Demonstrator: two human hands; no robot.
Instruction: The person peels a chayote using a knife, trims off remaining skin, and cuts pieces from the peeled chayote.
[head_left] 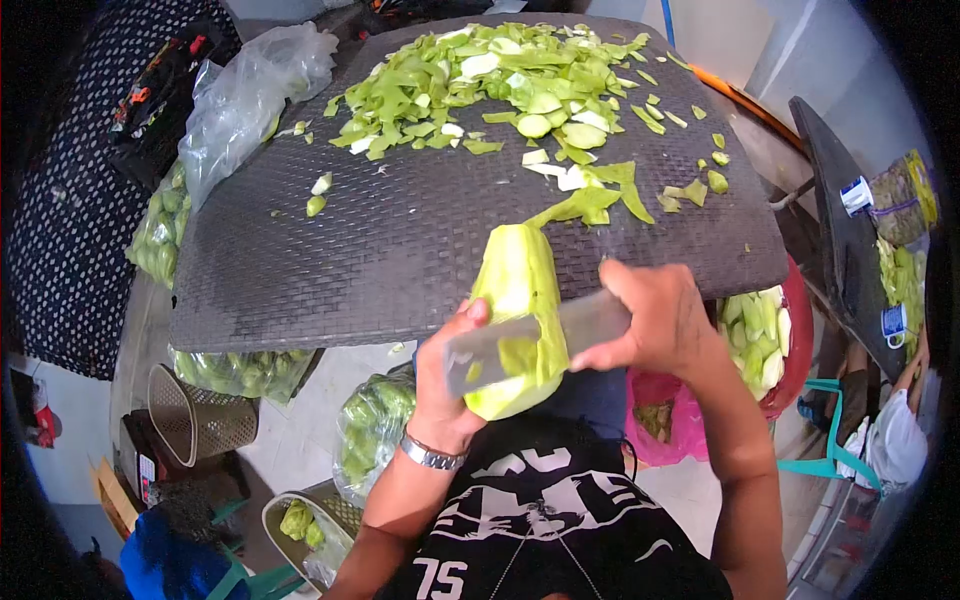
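A long, pale green vegetable [515,275], partly peeled, stands tilted at the near edge of the woven dark table [300,260]. My left hand [450,375], with a metal watch at its wrist, is closed around the vegetable's left side. A wide-bladed knife [595,322] lies across the vegetable, its blade flat along the surface with bits of green peel stuck on it. My right hand [655,315] grips the knife at the right; its handle is hidden in my fingers. Beyond the vegetable, a curled strip of peel [590,205] rests on the table.
A heap of green peelings [500,85] covers the table's far side. Under the right edge sits a red basin [797,330] of peeled pieces, beside a pink bag [665,440]. Bags of green vegetables [375,425] and a woven basket [200,415] stand below left. Another person's arm [912,375] shows at far right.
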